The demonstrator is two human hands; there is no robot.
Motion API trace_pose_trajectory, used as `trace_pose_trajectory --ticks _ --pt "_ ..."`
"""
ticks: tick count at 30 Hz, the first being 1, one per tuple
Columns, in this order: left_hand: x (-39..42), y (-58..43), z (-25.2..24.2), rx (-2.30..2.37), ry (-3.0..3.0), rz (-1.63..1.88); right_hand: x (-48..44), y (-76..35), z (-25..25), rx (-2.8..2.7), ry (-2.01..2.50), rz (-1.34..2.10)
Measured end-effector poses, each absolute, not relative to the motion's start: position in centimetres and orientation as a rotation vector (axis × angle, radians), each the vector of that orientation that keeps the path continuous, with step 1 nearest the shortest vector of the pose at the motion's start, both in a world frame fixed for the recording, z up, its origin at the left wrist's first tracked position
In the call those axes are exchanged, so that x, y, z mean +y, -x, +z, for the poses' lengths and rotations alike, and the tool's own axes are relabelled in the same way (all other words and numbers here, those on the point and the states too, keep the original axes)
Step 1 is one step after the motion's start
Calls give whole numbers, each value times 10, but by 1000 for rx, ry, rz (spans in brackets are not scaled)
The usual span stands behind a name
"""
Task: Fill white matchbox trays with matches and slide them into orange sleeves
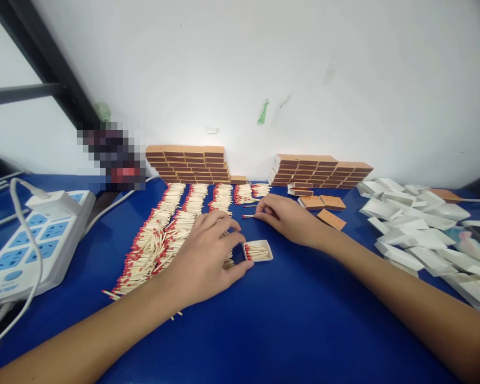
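Observation:
A small white matchbox tray (258, 250) lies on the blue table (296, 320), partly filled with red-tipped matches. My left hand (206, 256) curls beside the tray's left end, thumb and forefinger touching it, fingers resting over the rows of loose matches (164, 234). My right hand (288, 218) lies flat-ish farther back, its fingertips pinched on a single match (248, 216) lying on the table.
Two stacks of brown matchboxes (188, 164) (318, 170) stand against the white wall. Loose brown sleeves (324, 205) lie right of my right hand. A heap of white empty trays (416, 224) fills the right side. A white power strip (36, 240) with cable sits at left.

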State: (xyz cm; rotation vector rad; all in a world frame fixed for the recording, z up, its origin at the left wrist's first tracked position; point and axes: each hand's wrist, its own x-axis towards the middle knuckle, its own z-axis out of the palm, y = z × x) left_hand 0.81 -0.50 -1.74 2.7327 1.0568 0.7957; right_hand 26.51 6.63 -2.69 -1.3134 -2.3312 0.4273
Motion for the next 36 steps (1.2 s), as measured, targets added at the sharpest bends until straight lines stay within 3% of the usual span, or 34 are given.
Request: trace_pose_trajectory --ticks 4,12,18,36 --pt "-4 -8 -17 1101 -2734 824 50 -269 -10 -2320 1278 418" --pt "-4 -9 -17 1113 -2718 830 19 -260 6 -2482 1239 723" --pt "-5 -9 -18 1079 -2739 819 66 -268 -21 -2253 1326 396" --pt "-6 -8 -18 1055 -2737 816 91 -288 -35 -2275 1424 207"
